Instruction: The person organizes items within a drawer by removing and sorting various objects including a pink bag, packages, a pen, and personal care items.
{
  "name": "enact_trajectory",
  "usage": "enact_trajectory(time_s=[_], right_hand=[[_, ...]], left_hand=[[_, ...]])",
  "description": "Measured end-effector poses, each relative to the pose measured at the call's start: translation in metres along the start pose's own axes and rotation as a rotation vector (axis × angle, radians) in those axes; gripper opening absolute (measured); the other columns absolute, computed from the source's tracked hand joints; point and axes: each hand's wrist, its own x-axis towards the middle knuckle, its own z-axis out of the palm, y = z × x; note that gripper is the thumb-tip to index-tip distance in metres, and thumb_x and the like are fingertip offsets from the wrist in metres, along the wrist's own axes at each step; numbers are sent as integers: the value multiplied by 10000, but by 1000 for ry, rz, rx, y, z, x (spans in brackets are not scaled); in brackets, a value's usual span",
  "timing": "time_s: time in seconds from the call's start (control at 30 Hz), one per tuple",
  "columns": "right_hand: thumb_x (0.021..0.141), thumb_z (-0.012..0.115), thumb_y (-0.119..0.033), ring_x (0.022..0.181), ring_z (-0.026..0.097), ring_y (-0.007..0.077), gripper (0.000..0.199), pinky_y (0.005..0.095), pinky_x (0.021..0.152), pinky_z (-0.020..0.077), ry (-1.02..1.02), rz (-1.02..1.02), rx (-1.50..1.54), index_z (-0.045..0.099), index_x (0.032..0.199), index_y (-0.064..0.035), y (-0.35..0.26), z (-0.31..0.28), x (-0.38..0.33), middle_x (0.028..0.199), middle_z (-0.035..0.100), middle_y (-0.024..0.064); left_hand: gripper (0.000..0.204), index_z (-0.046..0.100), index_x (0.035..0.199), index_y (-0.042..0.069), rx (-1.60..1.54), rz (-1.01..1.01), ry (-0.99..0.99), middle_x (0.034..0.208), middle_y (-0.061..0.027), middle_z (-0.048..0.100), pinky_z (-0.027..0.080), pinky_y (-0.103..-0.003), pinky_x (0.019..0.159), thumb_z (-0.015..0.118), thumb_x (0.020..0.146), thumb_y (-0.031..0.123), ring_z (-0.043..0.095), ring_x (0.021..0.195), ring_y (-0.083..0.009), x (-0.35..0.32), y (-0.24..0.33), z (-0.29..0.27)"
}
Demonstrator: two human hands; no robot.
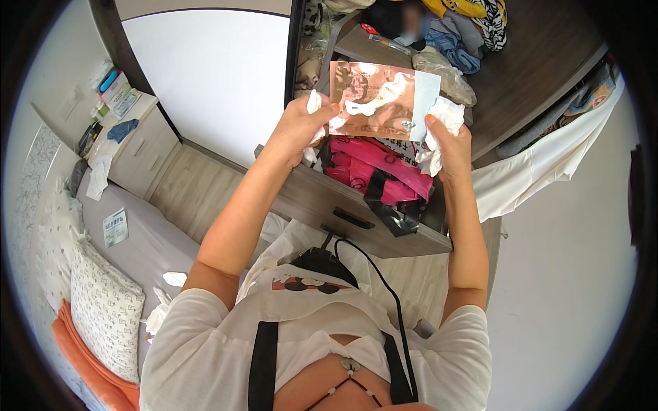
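Between my two hands is a shiny copper-coloured foil packet (373,103) with a pale strip at its right end. My left hand (301,127) pinches its left edge, thumb on top, with a crumpled white tissue (314,103) against the fingers. My right hand (452,147) grips the right end, also with a white tissue (444,123) bunched in it. Beneath the packet is a pulled-out grey-brown drawer (391,236) holding a bright pink plastic bag (384,171) and black-and-white items. What lies under the packet is partly hidden.
Clothes (456,41) and a clear plastic bag (445,75) fill the wardrobe shelf above the drawer. White cloth (548,175) hangs at right. On the left are a bed with a patterned pillow (106,308), a flat printed packet (116,227) and a bedside cabinet (140,140). A black cable (384,281) runs down my front.
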Motion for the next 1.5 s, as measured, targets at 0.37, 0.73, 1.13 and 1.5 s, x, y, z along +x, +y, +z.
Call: enact_trajectory(time_s=[0.37,0.73,1.13,1.5], right_hand=[[750,685,-103,670,567,77,219,216,596,444,-26,-30,16,610,929,-1,-1,8,-4,819,623,27],[733,698,-131,705,558,74,285,229,635,445,-153,15,-206,612,967,7,-9,4,-4,844,626,27],[733,640,-155,734,573,125,275,261,697,448,327,-295,-642,624,966,-11,-31,-81,26,817,645,62],[744,639,-190,725,586,132,257,268,689,457,505,-280,-767,634,952,-39,-15,-95,18,812,654,63]], left_hand=[[155,617,823,26,51,-38,-31,711,-21,607,365,-210,433,693,720,114,517,547,-62,-4,2,0],[142,578,781,58,131,35,56,656,11,581,309,-161,387,702,731,104,491,501,-28,3,-5,1],[140,614,898,43,433,93,-47,731,-23,629,336,-200,489,589,806,145,461,579,-37,-10,5,11],[607,462,1206,77,1326,642,-614,1141,-128,529,465,-354,764,702,665,216,563,924,-305,23,29,33]])
